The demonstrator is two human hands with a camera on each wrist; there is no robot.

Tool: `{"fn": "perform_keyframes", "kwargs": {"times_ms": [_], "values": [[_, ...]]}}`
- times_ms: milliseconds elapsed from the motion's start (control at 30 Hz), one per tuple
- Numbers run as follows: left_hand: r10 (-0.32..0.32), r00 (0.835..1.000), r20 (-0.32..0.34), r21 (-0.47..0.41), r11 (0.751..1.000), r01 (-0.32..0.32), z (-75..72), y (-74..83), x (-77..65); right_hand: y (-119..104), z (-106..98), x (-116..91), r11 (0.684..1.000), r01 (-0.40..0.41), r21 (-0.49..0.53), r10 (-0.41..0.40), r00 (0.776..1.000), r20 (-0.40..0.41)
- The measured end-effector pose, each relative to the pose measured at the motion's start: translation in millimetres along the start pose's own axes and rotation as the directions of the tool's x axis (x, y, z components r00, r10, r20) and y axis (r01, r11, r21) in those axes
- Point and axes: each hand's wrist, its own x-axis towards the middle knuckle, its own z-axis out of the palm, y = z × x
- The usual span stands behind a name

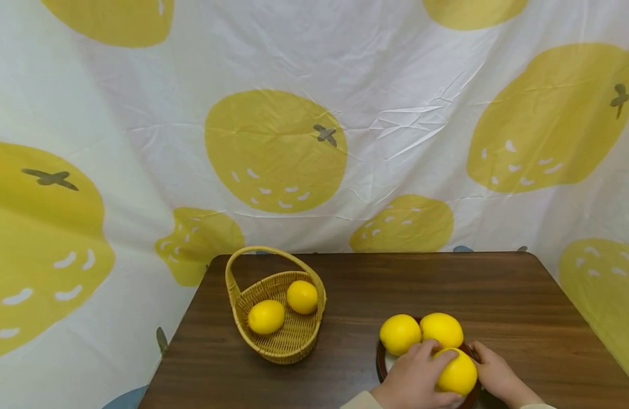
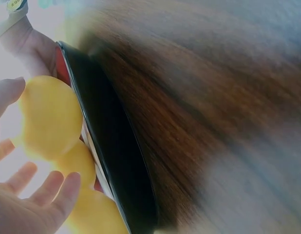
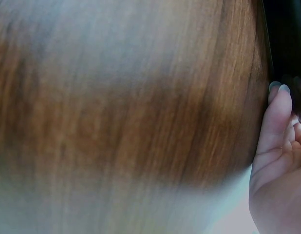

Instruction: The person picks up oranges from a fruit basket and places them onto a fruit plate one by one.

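On the right of the table, a round dark-rimmed plate (image 1: 381, 360) bears three lemons. My left hand (image 1: 414, 375) reaches across it and holds the nearest lemon (image 1: 458, 372) between thumb and fingers. In the left wrist view, that lemon (image 2: 50, 117) lies between the thumb and the spread fingers. Behind it on the plate are a left lemon (image 1: 399, 335) and a back lemon (image 1: 442, 329). My right hand (image 1: 498, 372) grips the plate's right rim; the right wrist view has its thumb against the plate's dark side (image 3: 287, 44).
A wicker basket (image 1: 281, 358) with a tall handle stands on the left of the brown wooden table (image 1: 345, 284). Inside it lie a front lemon (image 1: 266, 317) and a rear lemon (image 1: 302, 297). A lemon-print cloth (image 1: 386, 142) hangs behind the table.
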Motion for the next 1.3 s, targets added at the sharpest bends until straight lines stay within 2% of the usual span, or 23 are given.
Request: {"fn": "perform_keyframes", "kwargs": {"times_ms": [100, 300, 400, 500, 633, 967, 1300], "values": [[0.016, 1.000, -0.026, 0.029, 0.999, -0.016, -0.8, -1.5, -1.6, -0.2, -0.5, -0.2, 1.000, -0.003, 0.006, 0.003, 1.000, 0.006], [0.013, 1.000, -0.026, 0.009, 1.000, -0.013, -4.4, -3.5, -5.5, 0.0, -1.5, 0.9, 1.000, 0.003, -0.026, -0.002, 1.000, 0.008], [0.035, 0.997, -0.073, 0.008, 0.999, -0.034, -5.1, -4.4, -8.9, 0.8, -0.9, 1.3, 1.000, -0.005, -0.023, 0.006, 1.000, 0.009], [0.078, 0.985, -0.152, 0.030, 0.997, -0.074, -3.8, -6.4, -12.7, 1.0, -0.2, 1.5, 1.000, -0.011, -0.023, 0.011, 1.000, 0.002], [0.134, 0.961, -0.243, 0.079, 0.990, -0.118, -1.2, -9.2, -17.2, 0.3, 0.4, 1.1, 1.000, -0.013, -0.019, 0.013, 1.000, -0.004], [0.212, 0.920, -0.330, 0.076, 0.977, -0.198, 0.9, -11.9, -26.2, 0.6, 1.1, 1.5, 1.000, -0.018, -0.008, 0.018, 1.000, -0.001], [0.204, 0.918, -0.340, 0.027, 0.978, -0.207, 0.0, -17.2, -30.4, 1.0, 2.0, 3.6, 0.999, -0.035, -0.012, 0.036, 0.999, 0.008]]}}
